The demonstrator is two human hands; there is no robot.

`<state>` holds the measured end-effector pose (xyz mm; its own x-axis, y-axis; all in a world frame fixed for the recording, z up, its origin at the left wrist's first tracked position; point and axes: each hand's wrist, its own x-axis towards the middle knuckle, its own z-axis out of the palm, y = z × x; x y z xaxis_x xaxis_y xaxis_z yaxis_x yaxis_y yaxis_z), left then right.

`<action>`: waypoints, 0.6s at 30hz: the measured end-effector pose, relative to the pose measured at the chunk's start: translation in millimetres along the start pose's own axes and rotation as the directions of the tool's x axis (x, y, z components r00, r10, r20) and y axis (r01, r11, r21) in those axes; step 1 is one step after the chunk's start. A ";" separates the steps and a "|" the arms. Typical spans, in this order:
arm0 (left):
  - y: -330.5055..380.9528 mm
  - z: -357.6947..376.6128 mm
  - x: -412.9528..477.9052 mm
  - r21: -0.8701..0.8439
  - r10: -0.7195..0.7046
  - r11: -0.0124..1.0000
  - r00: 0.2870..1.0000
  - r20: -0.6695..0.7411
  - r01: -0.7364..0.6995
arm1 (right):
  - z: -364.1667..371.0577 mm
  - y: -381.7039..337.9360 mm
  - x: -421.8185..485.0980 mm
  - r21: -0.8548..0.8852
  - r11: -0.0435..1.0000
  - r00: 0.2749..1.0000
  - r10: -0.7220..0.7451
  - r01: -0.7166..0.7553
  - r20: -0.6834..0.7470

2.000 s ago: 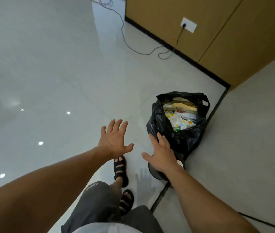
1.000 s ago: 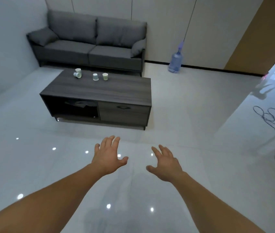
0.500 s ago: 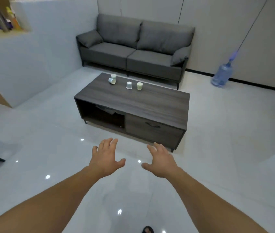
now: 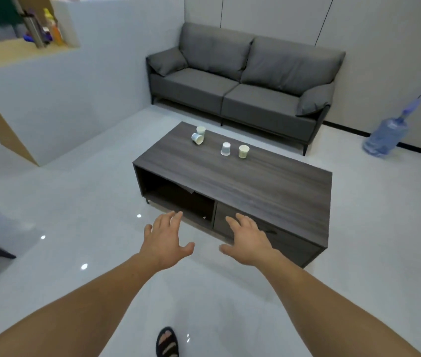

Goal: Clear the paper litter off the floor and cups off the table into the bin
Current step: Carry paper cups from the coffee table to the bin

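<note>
In front of a low dark-wood coffee table [image 4: 255,184], the fingers [image 4: 171,220] of the person's left hand [image 4: 164,239] are spread and nearly straight, with the thumb out toward three o'clock, and they grip nothing. The fingers [image 4: 240,222] of the right hand [image 4: 248,239] fan out just as loosely and are also empty, with the thumb pointing toward nine o'clock. Both hands hover palm down, side by side and apart, above the glossy white floor [image 4: 75,202]. The left hand shows against the table's open shelf, the right against its drawer front.

Four cups sit on the far half of the tabletop. At eleven o'clock from the hands, a tipped cup [image 4: 197,138] lies on its side just beside an upright pale cup [image 4: 200,130]. At twelve o'clock an upturned white cup [image 4: 226,148] stands just beside a cream cup [image 4: 243,151].

Beyond the table, a grey two-seat sofa [image 4: 243,81] backs against the wall. A blue water bottle [image 4: 385,135] stands on the floor at two o'clock, well apart from the table. At six o'clock, a sandalled foot [image 4: 167,342] shows between the bare forearms.
</note>
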<state>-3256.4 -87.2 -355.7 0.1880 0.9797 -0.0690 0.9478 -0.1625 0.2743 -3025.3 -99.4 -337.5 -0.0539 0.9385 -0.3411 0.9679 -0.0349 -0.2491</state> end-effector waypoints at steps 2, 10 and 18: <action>-7.2 -6.7 41.4 -0.006 0.027 1.000 1.000 0.002 -0.027 | -13.8 -1.9 30.7 0.006 1.000 1.000 0.025 -0.025 0.003; -29.0 -22.9 170.2 0.032 0.115 0.993 0.993 0.021 -0.116 | -43.9 4.7 122.0 0.057 0.989 0.990 0.133 -0.135 0.043; -20.9 -17.0 312.0 0.049 0.138 0.989 0.987 0.088 -0.142 | -80.9 41.1 255.9 0.066 0.983 0.984 0.166 -0.170 0.060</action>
<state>-3221.9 223.8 -366.7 0.3386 0.9339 -0.1152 0.9229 -0.3057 0.2342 -2979.4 167.2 -361.6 0.0927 0.8974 -0.4314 0.9445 -0.2164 -0.2471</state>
